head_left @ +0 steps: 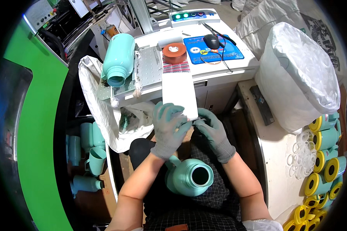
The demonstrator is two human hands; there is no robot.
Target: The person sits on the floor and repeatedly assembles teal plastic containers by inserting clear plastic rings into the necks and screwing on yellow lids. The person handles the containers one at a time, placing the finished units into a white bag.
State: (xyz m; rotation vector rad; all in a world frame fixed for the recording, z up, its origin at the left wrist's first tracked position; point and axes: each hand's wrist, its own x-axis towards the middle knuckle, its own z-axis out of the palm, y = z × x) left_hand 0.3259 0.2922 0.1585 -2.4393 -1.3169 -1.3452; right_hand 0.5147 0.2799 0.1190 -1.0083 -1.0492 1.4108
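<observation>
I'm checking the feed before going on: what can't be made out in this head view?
- End of the white strip: covered by the left hand.
- What the right hand pinches: too small, hidden by its fingers.
- Lower body of the teal jug on the lap: hidden behind the forearms.
- Yellow-capped jugs: cut off by the right rim.

The paper strip (178,90) runs from the reel (174,52) near the worktop (243,63) middle down over its front edge, where the left hand (169,129) lies on its end and the right hand (214,133) sits just right of it. A bottle (118,63) lies on its side at the worktop's left edge, a mouse (211,41) on a mat (216,48) toward the back right. Another bottle (191,177) rests in the person's lap, below both hands
</observation>
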